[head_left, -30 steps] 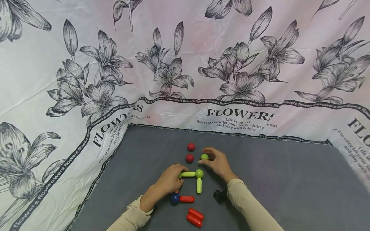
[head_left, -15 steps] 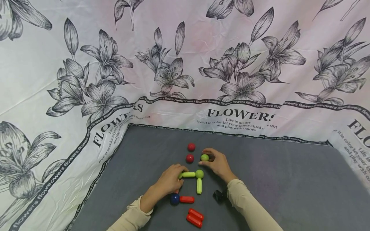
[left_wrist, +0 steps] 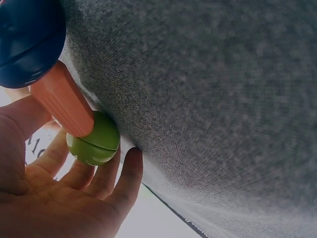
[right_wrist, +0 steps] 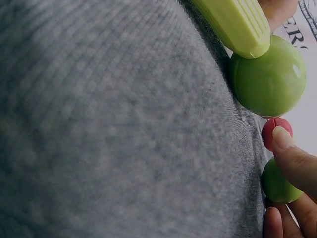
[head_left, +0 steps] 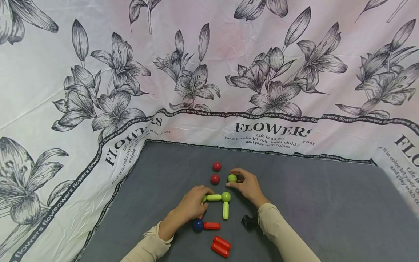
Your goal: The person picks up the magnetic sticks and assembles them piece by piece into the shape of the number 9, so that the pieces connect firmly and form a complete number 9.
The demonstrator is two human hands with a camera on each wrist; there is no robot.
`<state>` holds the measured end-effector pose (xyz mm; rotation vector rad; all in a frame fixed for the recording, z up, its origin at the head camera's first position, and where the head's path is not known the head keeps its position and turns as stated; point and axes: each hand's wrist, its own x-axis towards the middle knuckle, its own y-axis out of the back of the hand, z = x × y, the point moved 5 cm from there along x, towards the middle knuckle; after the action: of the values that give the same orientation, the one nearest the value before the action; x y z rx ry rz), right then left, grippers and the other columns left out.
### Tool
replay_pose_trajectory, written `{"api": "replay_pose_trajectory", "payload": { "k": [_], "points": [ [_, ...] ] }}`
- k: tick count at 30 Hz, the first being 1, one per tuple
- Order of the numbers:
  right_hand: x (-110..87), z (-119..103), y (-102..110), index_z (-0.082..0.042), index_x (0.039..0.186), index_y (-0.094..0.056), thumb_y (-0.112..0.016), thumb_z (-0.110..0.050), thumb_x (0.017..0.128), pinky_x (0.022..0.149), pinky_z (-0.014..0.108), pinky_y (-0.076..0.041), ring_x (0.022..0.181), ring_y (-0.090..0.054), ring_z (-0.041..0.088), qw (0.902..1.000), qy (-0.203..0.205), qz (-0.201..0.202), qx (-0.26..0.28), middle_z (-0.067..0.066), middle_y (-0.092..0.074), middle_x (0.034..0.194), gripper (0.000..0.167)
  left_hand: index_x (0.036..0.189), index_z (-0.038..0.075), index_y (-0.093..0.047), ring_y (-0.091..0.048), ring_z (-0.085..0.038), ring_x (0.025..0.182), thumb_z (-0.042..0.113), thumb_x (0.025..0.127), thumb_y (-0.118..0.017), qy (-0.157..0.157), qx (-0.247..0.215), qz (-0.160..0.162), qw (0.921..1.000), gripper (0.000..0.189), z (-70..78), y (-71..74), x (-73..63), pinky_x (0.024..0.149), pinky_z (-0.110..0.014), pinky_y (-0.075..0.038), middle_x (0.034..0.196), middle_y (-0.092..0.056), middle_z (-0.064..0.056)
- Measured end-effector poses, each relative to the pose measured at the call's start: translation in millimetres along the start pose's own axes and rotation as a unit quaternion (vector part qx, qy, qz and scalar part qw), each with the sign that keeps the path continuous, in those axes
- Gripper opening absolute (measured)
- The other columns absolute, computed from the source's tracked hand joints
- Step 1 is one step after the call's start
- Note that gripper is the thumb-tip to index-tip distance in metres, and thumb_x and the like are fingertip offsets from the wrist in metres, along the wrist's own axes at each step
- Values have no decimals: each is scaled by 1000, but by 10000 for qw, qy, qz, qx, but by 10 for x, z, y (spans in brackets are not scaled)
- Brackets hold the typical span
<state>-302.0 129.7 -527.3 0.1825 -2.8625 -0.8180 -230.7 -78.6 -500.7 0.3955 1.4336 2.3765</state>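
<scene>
Grey cloth (head_left: pixel 327 207) lies beneath my right hand (head_left: pixel 247 186), its thumb and fingers curled round a loose green ball (head_left: pixel 232 178), and my left hand (head_left: pixel 192 203), gripping a second green ball (left_wrist: pixel 94 146) joined to a red rod (left_wrist: pixel 62 99). An uneven squeeze could roll the loose green ball into the red ball (head_left: pixel 215 179) just left of that grip, while a left-hand twist might work the red rod loose
</scene>
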Motion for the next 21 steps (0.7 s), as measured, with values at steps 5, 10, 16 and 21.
{"api": "replay_pose_trajectory", "payload": {
  "k": [5,10,16,21],
  "points": [
    [-4,10,1,-16,119,-71,-88,-20,75,86,38,-58,98,-72,23,10000,-93,1,11,7,-75,116,47,114,16,-70,-56,-14,89,8,84,-74,-27,1,21,10000,31,6,8,-4,76,-29,-48,102,-67,1],
    [0,11,3,-15,116,-72,-88,-20,75,85,37,-57,96,-71,22,10000,-49,28,-53,8,-74,115,44,120,14,-68,-59,-17,94,12,86,-75,5,-54,11,10000,34,7,12,-10,82,-33,-50,107,-68,-1],
    [1,-2,5,-15,115,-72,-88,-21,76,84,36,-57,94,-71,21,9998,14,72,-164,7,-75,113,42,131,11,-62,-61,-21,104,19,89,-76,131,-120,3,9998,46,8,13,-22,88,-39,-52,118,-67,-5],
    [-9,-17,0,-15,115,-72,-87,-21,77,84,37,-57,93,-71,20,9996,-19,101,-267,7,-75,112,41,132,11,-60,-61,-22,105,20,88,-77,188,-165,207,9995,48,13,33,-51,87,-41,-52,119,-65,-7]
  ]
}}
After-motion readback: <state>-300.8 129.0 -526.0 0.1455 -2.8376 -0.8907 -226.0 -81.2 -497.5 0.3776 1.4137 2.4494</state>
